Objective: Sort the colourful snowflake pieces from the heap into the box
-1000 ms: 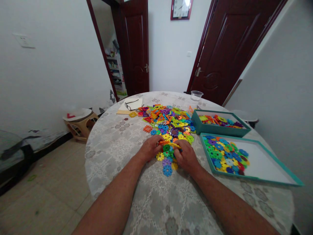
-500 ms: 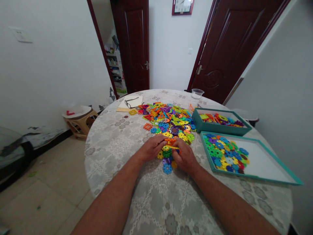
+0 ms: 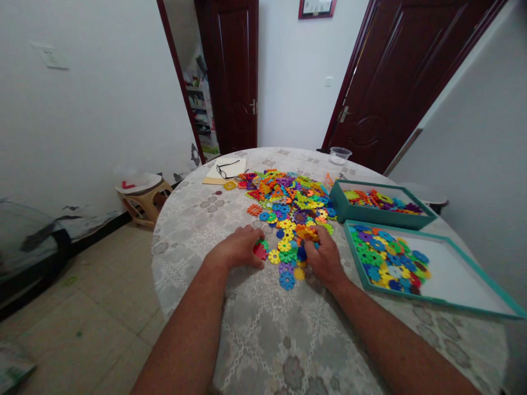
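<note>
My left hand (image 3: 240,247) is low over the tablecloth with thumb and fingers apart. Between them lie a red snowflake disc (image 3: 260,251) and a green one, on the near side of a loose heap of toothed plastic discs (image 3: 284,189). My right hand (image 3: 327,257) is closed around a small cluster of orange snowflake discs (image 3: 307,233). A dark blue disc (image 3: 302,252) shows by its thumb. In front of the hands, yellow, green, purple and blue discs (image 3: 287,280) lie flat on the cloth.
A teal box (image 3: 385,216) holding more discs stands at the right. Its shallow lid (image 3: 465,269) lies nearer, with discs in its left part. Glasses (image 3: 224,169) rest on paper at the back left. A clear plastic bowl (image 3: 340,154) stands at the far edge.
My hands have parted: the left moved left to the red disc, while the right kept the orange cluster and shifted slightly right. The whole view has tilted slightly.
</note>
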A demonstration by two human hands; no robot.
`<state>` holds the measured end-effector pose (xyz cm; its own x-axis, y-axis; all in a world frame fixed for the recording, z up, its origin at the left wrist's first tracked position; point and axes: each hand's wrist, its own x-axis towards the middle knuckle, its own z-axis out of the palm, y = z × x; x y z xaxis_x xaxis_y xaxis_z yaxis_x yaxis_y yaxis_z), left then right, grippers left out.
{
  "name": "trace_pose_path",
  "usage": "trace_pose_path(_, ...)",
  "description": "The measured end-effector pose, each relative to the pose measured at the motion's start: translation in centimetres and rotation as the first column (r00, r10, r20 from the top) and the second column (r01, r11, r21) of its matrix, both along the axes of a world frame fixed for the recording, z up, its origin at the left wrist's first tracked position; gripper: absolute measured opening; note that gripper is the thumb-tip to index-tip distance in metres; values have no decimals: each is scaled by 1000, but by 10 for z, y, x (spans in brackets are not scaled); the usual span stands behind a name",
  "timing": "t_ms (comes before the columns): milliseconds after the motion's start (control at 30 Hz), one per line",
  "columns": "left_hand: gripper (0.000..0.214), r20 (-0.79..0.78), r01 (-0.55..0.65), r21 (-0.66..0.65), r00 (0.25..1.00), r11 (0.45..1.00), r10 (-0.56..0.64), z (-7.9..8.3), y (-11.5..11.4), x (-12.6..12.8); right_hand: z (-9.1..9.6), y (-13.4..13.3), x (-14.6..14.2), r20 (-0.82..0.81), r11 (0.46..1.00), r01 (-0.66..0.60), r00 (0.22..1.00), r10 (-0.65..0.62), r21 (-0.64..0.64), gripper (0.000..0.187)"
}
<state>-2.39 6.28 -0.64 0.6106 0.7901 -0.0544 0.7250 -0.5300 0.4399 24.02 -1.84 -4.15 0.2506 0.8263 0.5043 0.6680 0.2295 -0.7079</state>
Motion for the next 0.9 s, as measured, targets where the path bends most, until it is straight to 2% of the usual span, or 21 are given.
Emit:
trace_pose_path(167,44,-35,35,35,999,999,-33,2,-3,5,3,-4,-4,-22,999,-12,1000,11,-42,15)
trace_pose_path(333,45,82,55,-41,995,998,-52,9,1,5,7,-7,-7,-58,999,-42,997,40,-31,18)
trace_pose_path(433,47,210,91,11,974,996,-91,13,-2,11,11,-10,-9,-236,988,-125,967,100,-94,17)
trace_pose_path(533,48,313,61,101,945,993,-90,12,-5,22,17,-14,-15,-440,957,-255,882,171,-139,15)
trace_pose_path(600,47,378,45,128,921,991,-91,8,-7,32,20,-15,-19,-512,935,-324,833,212,-141,16)
trace_pose_path(700,50,491,75,54,866,996,-92,1,-10,45,19,-15,-22,-540,907,-398,798,267,-139,18)
trace_pose_path(800,57,593,140,-66,802,988,-74,-5,-14,54,17,-12,-21,-514,900,-407,811,278,-157,17)
trace_pose_path(900,49,650,175,-176,760,969,-20,-8,-14,58,16,-9,-18,-518,895,-408,813,266,-180,14)
